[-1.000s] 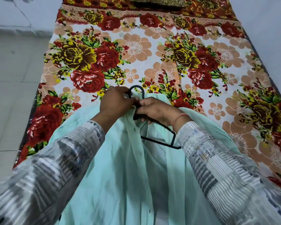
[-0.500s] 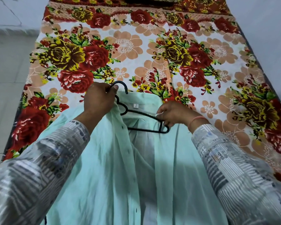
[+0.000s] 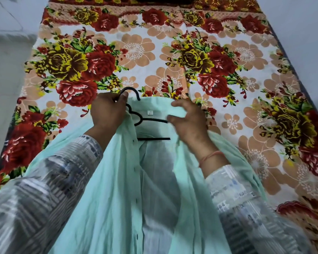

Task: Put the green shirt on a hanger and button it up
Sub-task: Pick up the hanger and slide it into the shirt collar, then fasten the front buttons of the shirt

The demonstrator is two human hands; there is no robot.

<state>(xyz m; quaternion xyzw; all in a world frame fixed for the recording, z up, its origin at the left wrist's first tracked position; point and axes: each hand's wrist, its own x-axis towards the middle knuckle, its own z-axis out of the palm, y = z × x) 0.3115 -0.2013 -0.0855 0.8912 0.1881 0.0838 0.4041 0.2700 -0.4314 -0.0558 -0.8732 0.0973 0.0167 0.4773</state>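
In the head view, the pale mint-green thin cotton shirt (image 3: 117, 198) lies face up and open on the bed, over a bedsheet printed with red and yellow flowers (image 3: 136, 52). The thin black hanger (image 3: 154, 121) sits inside the collar area, with its hook poking out past the neckline.

The left hand (image 3: 108, 112) is curled round the base of the hook. The right hand (image 3: 191, 125) pinches the collar fabric on its side, apparently drawing it over the hanger's arm.

To do this step well, I judge the hook should be held steady while each shoulder seam is seated squarely on its arm, with the white neck label (image 3: 150, 112) centred. Buttoning can then start at the top of the row of small dark buttons (image 3: 136, 200).

The thin cloth may slide off, so it should be kept flat. No container shows.
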